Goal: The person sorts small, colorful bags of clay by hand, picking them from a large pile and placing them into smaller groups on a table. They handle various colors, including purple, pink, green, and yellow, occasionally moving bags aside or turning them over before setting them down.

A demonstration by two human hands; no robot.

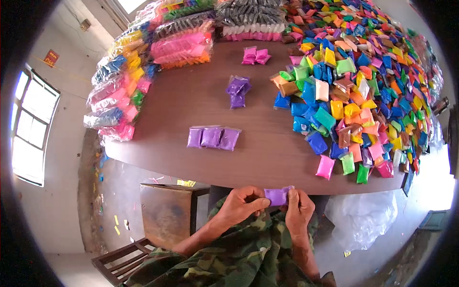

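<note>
Between my two hands, just off the table's near edge, is a small purple packet (276, 197) in clear wrapping. My left hand (243, 204) pinches its left end between thumb and fingers. At the other end, my right hand (299, 210) pinches the packet's right edge. A row of three purple packets (211, 137) lies side by side on the table ahead of my left hand. Farther back sits a small cluster of darker purple packets (237, 91). Behind that are pink packets (256, 56).
A big heap of loose colored packets (351, 112) covers the table's right side. Stacked bagged rows of packets (181, 45) line the back and left of the brown table (167, 110). Below it stand a wooden box (167, 215) and a slatted chair (122, 263); a clear plastic bag (366, 217) lies right.
</note>
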